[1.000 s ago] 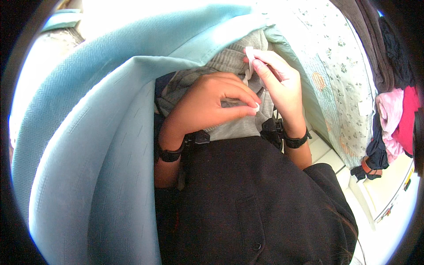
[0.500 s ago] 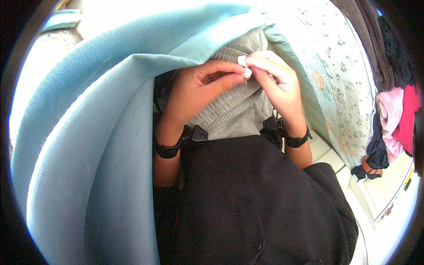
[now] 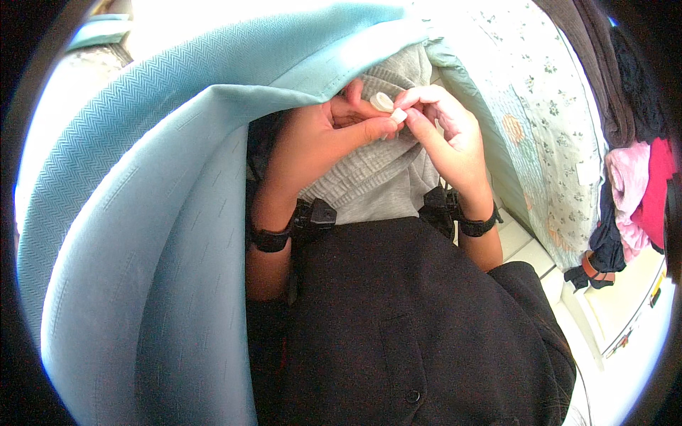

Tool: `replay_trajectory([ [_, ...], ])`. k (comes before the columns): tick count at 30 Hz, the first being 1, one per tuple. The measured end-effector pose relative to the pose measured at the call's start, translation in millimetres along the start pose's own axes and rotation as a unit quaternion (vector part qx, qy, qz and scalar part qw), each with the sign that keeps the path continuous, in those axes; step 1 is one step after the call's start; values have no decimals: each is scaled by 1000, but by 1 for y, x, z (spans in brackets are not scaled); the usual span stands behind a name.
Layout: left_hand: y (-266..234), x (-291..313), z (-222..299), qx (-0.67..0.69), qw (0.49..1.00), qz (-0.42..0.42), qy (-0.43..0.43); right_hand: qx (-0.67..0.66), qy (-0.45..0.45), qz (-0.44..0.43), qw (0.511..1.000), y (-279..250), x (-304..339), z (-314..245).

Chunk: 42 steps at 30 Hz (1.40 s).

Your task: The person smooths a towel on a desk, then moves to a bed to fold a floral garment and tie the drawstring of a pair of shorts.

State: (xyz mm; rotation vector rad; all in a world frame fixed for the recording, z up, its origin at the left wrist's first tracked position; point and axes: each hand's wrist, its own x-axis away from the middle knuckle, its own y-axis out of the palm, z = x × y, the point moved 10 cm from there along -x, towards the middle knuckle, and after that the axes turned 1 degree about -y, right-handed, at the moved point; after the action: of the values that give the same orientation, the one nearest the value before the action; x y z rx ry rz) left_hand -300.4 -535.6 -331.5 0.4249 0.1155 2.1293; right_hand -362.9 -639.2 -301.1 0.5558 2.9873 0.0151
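Note:
My left hand [image 3: 320, 135] pinches a small white piece [image 3: 399, 115], plastic-looking, between thumb and forefinger. A white part with an oval, ring-like rim [image 3: 381, 102] stands up beside it; I cannot tell whether the two are joined. My right hand [image 3: 446, 135] closes thumb and fingertips on the right side of the same small white piece. A light blue curtain-like cloth [image 3: 192, 135] drapes over the back of my left hand and down my left side. Ribbed grey cloth [image 3: 348, 170] lies under both hands.
A pale flowered quilt [image 3: 554, 128] spreads at the right, above light floor tiles [image 3: 529, 259]. Dark, pink [image 3: 626, 177] and red clothes [image 3: 655, 192] hang or lie at the far right. Black straps with devices [image 3: 312, 216] circle both my wrists.
The white piece has turned, so its oval rim now shows upright. My left fingers have shifted, one finger now raised behind it. My right fingertips have moved slightly down along it.

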Motion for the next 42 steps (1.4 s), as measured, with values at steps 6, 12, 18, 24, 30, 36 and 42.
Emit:
replay_trajectory([
  [6,4,1,6,5,1000,12,-26,116,-25,-40,992,-4,1,-2],
  [12,3,0,-1,12,999,11,-32,107,-21,-24,994,-2,1,-4],
  [18,0,1,-2,-31,999,18,-35,74,12,-26,997,-1,3,2],
  [24,3,3,4,-30,999,-22,-5,38,17,-25,999,1,1,0],
  [30,8,0,-2,7,999,-44,-11,33,23,20,999,-7,5,7],
  [36,8,4,5,-57,997,-42,16,120,-1,5,993,-1,2,-5],
  [42,10,3,6,-86,995,-36,31,142,8,14,990,-4,3,0],
])
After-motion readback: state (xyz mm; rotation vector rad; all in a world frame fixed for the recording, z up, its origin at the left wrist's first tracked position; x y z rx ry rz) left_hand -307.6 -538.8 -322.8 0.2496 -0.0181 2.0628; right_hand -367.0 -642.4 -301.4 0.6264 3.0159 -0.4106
